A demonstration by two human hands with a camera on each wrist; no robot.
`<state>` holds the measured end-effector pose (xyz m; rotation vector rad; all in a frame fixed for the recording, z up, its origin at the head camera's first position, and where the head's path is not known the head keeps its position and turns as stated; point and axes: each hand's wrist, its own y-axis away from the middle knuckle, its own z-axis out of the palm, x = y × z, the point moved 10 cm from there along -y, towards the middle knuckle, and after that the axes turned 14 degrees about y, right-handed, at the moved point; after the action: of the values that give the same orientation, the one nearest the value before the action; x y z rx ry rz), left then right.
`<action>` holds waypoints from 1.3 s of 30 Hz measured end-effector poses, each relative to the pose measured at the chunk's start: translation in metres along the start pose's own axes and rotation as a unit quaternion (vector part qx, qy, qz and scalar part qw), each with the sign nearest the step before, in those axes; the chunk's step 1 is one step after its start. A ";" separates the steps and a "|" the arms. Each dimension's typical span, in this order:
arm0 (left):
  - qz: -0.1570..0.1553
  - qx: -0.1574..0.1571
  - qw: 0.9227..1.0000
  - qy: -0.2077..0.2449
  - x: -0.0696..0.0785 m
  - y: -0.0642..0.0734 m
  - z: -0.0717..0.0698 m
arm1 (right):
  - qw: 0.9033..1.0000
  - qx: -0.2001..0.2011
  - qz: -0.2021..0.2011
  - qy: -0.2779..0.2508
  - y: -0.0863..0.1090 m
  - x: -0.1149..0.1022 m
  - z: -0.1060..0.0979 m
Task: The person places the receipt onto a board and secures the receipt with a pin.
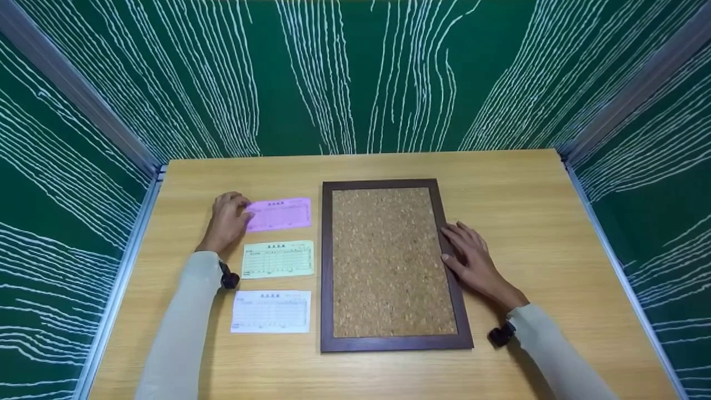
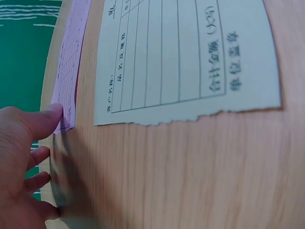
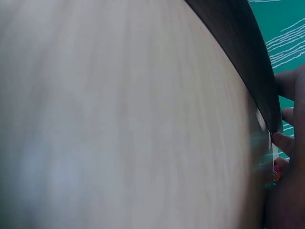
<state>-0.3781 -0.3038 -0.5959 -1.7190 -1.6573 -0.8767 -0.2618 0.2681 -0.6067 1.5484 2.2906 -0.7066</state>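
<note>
A person's left hand (image 1: 225, 223) pinches the left end of a pink slip (image 1: 283, 215) at the far left of a wood-grain table (image 1: 516, 194), the thumb lying over the printed paper. The right hand (image 1: 476, 262), its fingers loosely extended, touches the right side of a framed cork board (image 1: 391, 261) without visibly gripping it.

The pink slip is the farthest from the person of three printed slips lined up in a column just left of the board. Nearest to it lies a pale green slip (image 1: 278, 260), whose left edge shows ragged and torn in the left wrist view; a pale lilac slip (image 1: 271, 312) lies closest to the person. The three slips are apart from one another.

The board lies flat, its speckled cork bordered by a dark brown frame (image 1: 389, 343). Pale sleeves (image 1: 178, 333) cover both forearms, and a small black device (image 1: 229, 278) sits at each wrist. Beyond the table rise green walls (image 1: 500, 44) streaked with wavy white lines, with a metal rail (image 1: 119, 278) along the left side.
</note>
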 end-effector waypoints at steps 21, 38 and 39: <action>0.024 0.050 0.998 -0.009 0.013 0.000 -0.004 | 1.000 0.001 0.009 0.004 0.001 0.005 0.000; -0.025 0.056 0.997 0.042 0.009 0.003 -0.018 | 1.000 0.009 -0.003 0.001 -0.001 0.003 0.000; -0.026 0.056 0.997 0.043 0.009 0.002 -0.019 | 1.000 0.009 -0.004 0.000 -0.001 0.003 -0.001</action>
<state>-0.3766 -0.3130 -0.5772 -1.5484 -1.6677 -0.8540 -0.2636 0.2710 -0.6076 1.5500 2.2975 -0.7315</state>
